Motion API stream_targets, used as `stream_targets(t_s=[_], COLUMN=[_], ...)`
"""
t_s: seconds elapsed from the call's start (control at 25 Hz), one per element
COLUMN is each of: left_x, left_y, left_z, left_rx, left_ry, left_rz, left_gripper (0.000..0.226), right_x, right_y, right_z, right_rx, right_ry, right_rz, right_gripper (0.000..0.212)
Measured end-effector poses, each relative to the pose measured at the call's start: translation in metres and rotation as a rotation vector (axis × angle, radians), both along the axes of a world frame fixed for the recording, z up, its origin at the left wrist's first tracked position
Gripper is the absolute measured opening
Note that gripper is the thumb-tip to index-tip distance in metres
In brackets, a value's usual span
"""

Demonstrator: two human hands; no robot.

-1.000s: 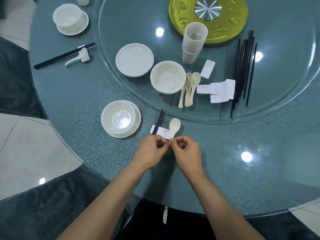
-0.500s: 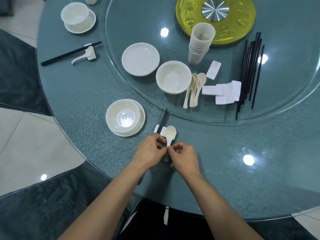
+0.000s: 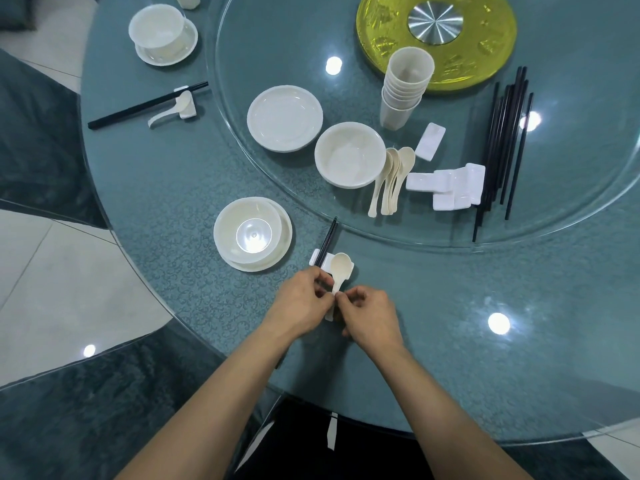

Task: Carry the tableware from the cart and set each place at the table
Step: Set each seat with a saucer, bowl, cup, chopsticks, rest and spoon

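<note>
A cream spoon [image 3: 340,266] lies with its bowl on a white rest [image 3: 348,270] at the near place. My left hand [image 3: 301,301] and my right hand [image 3: 372,315] meet at the spoon's handle, and both pinch it with curled fingers. A pair of black chopsticks [image 3: 329,239] crosses the left side of the rest; its near end is hidden under my left hand. To the left, a cream bowl [image 3: 247,233] holding a small clear cup sits on a plate [image 3: 285,237].
The glass turntable [image 3: 242,161] carries a plate [image 3: 284,117], a bowl [image 3: 349,154], spare spoons [image 3: 389,181], stacked cups [image 3: 403,90], white rests [image 3: 446,187] and black chopsticks [image 3: 502,147]. A set place [image 3: 162,34] lies far left. The table's edge runs close below my wrists.
The spoon has slid back toward me and a little left, so its bowl now sits on the rest beside the chopsticks. Both hands stayed together at its handle.
</note>
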State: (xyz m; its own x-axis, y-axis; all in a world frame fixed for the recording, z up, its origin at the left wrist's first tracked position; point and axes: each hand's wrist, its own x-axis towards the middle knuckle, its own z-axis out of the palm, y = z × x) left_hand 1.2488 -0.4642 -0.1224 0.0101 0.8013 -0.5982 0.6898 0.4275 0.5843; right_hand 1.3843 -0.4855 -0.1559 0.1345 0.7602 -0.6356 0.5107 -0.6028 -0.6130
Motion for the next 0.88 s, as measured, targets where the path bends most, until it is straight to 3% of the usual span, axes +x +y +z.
stream_targets(t_s=[0.88], left_x=[0.043], left_y=[0.055], left_z=[0.047], left_rx=[0.155], left_ry=[-0.092], left_rz=[0.045], left_gripper=[0.016], right_x=[0.054], right_y=[0.071], right_z=[0.064], right_rx=[0.253], right_ry=[-0.092], right_rz=[-0.110], right_gripper=[0.019])
